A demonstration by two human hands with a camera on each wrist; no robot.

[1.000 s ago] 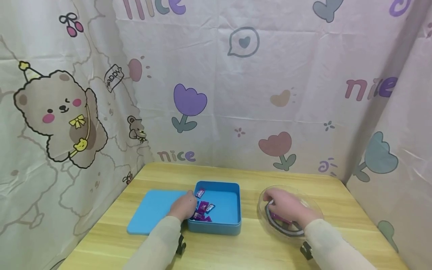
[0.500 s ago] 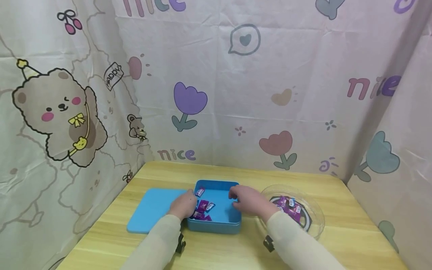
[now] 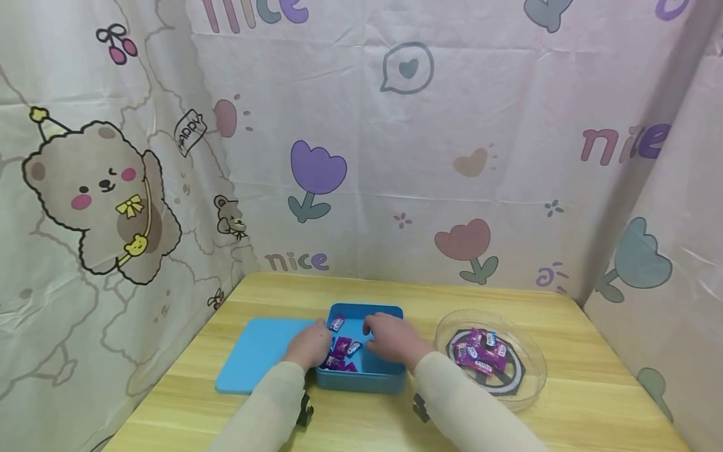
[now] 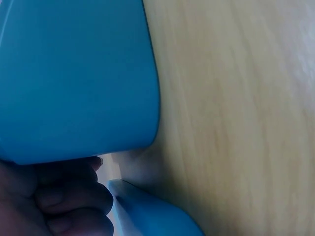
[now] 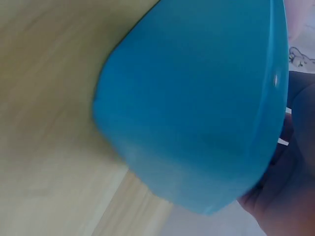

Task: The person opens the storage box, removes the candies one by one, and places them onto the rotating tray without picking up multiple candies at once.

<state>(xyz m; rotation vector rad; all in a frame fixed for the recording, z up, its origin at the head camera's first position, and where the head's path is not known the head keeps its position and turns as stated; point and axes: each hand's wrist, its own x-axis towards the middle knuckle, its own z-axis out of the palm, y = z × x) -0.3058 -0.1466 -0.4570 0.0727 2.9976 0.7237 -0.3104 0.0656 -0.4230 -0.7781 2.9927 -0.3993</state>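
Near the front of the pale wooden surface (image 3: 361, 420), a blue box (image 3: 361, 382) sits uncovered, several purple wrapped sweets (image 3: 342, 345) lying along its left side. The person's left hand (image 3: 309, 344) grips the box's left wall, its fingers bent against the outer face (the left wrist view shows the knuckles tucked right up to it). The right hand (image 3: 398, 341) reaches over the box's right wall, its fingers curved above the box floor; whether they pinch anything I cannot tell, since the wall and rim partly hide them in the right wrist view. Just left of the box lies a flat blue panel (image 3: 254, 355). Off to the right, apart from the box, stands a round clear dish (image 3: 540, 370) with more sweets (image 3: 480, 351) heaped over a dark ring pattern (image 3: 504, 386). Cream sleeves (image 3: 257, 408) cover both arms, and behind everything hangs a pale curtain (image 3: 361, 125) printed with tulips.
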